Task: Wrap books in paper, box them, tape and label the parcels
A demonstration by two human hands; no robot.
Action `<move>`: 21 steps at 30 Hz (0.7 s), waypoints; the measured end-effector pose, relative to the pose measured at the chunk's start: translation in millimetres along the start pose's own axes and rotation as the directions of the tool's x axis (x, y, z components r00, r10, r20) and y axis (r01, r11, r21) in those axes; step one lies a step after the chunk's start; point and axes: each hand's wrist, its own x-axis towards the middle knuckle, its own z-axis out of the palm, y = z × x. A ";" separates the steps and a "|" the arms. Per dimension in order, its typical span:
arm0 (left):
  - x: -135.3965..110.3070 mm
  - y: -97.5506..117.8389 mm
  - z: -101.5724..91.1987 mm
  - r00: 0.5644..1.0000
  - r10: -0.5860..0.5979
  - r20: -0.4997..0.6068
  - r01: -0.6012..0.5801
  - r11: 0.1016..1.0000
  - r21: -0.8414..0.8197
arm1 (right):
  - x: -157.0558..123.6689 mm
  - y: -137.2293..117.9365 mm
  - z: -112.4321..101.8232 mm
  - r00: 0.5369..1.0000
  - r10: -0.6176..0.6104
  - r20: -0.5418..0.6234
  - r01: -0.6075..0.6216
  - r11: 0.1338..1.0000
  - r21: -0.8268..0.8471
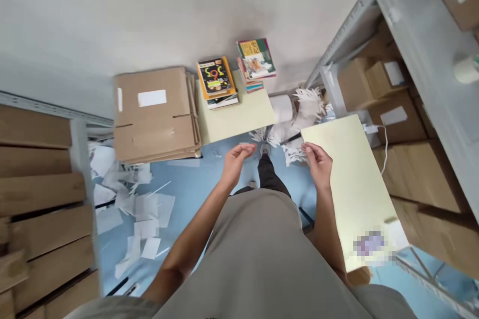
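Observation:
I stand looking down over my beige shirt at a blue floor. My left hand is raised in front of me with thumb and fingers pinched together; a thin pale sliver shows at the fingertips, too small to name. My right hand is level with it, its fingers curled, next to the near corner of a pale yellow tabletop. Whether the right hand holds anything is hidden. The hands are about a forearm's width apart.
A second pale yellow table ahead carries two stacks of books. Flattened cardboard boxes lie left of it. Paper scraps and shredded paper litter the floor. Metal shelves with cartons stand right, cardboard stacks left.

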 end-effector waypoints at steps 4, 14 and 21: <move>35.3 33.5 -11.7 0.989 0.032 -0.142 -0.034 0.999 -0.011 | 75.7 -22.2 54.9 0.986 -0.025 0.168 0.018 0.999 0.041; 114.2 74.6 -15.5 0.906 -0.016 -0.423 -0.006 0.999 -0.051 | 189.0 -47.3 172.9 0.822 -0.008 0.569 -0.034 0.997 0.064; 182.0 64.1 -69.4 0.878 -0.057 -0.474 0.073 0.997 0.014 | 232.4 -20.9 265.2 0.725 0.011 0.688 0.013 1.000 -0.029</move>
